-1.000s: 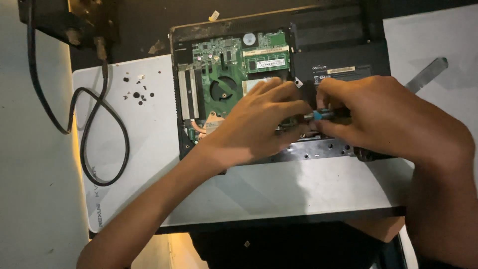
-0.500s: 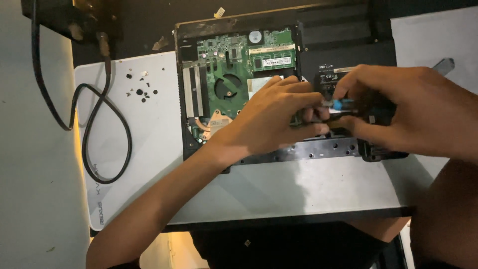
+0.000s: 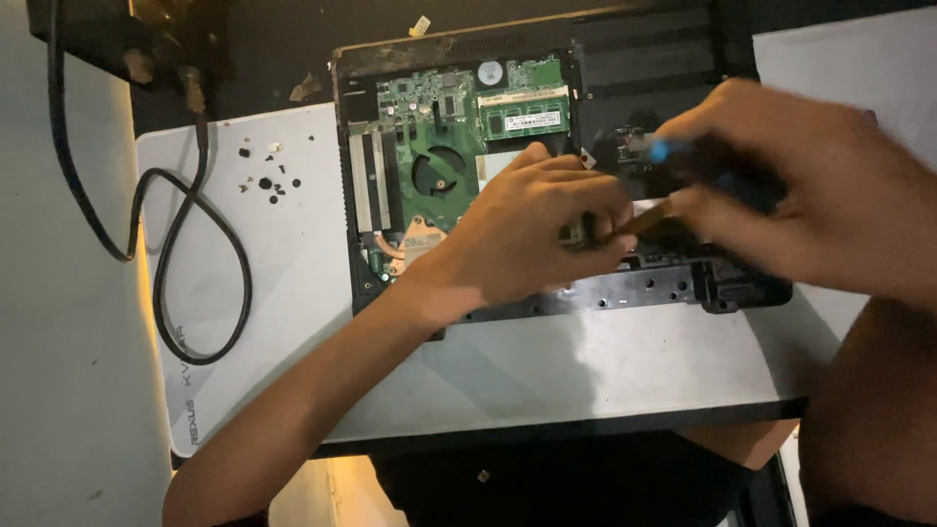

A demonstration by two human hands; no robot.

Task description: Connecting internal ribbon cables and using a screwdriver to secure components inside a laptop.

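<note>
An opened black laptop base point(image 3: 625, 288) lies on a white mat, its green circuit board point(image 3: 444, 127) and round fan point(image 3: 437, 171) exposed. My left hand point(image 3: 527, 229) rests over the board's middle, fingers curled down onto the parts beneath. My right hand point(image 3: 781, 195) is blurred and grips a screwdriver point(image 3: 664, 151) with a blue band and an orange shaft, its tip pointing toward my left fingers. What lies under both hands is hidden.
Several small dark screws point(image 3: 271, 181) lie loose on the white mat point(image 3: 273, 283) left of the laptop. A black cable point(image 3: 185, 263) loops over the mat's left side from a dark box point(image 3: 127, 39) at the top left. The table's front edge runs below.
The view has shifted, so the laptop now sits higher and further right. My right hand has lifted up and to the right with the screwdriver. My left hand stays on the board.
</note>
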